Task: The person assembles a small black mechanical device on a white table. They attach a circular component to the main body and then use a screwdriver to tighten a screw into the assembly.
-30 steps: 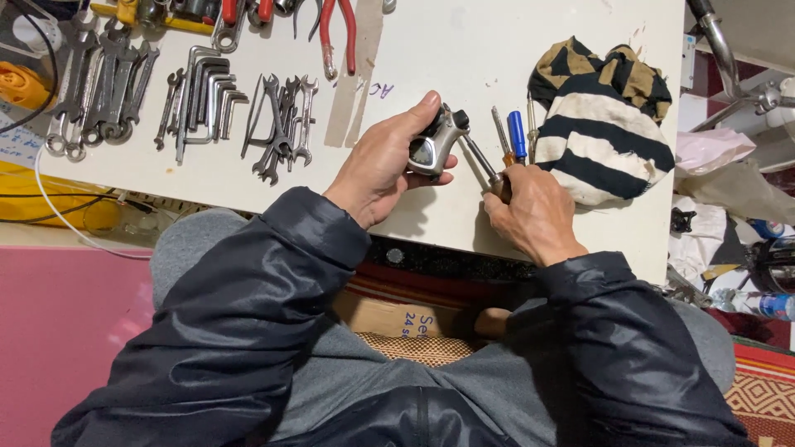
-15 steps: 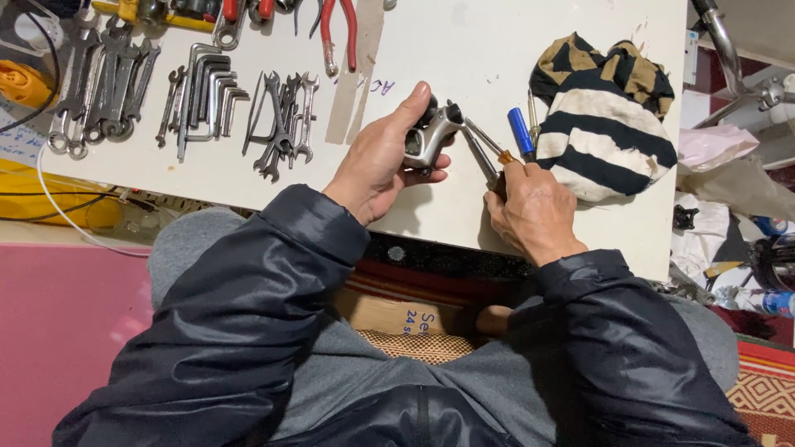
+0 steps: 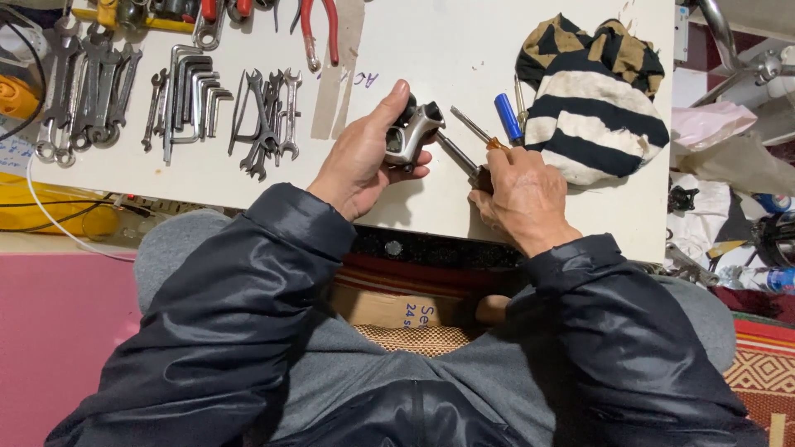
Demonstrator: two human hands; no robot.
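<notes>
My left hand grips a small silver and black metal part just above the white board. My right hand closes on the handle of a screwdriver, whose shaft points up-left toward the metal part and reaches it. A second screwdriver with an orange handle lies just above my right hand, and a blue-handled tool rests beside a striped cloth.
A black, white and tan striped cloth lies at the board's right. Wrenches, hex keys and more spanners lie at the left, red-handled pliers at the top. A yellow object sits left below the board.
My right hand has slid down and right along the screwdriver, and the metal part in my left hand has turned slightly. The view has shifted a little.
</notes>
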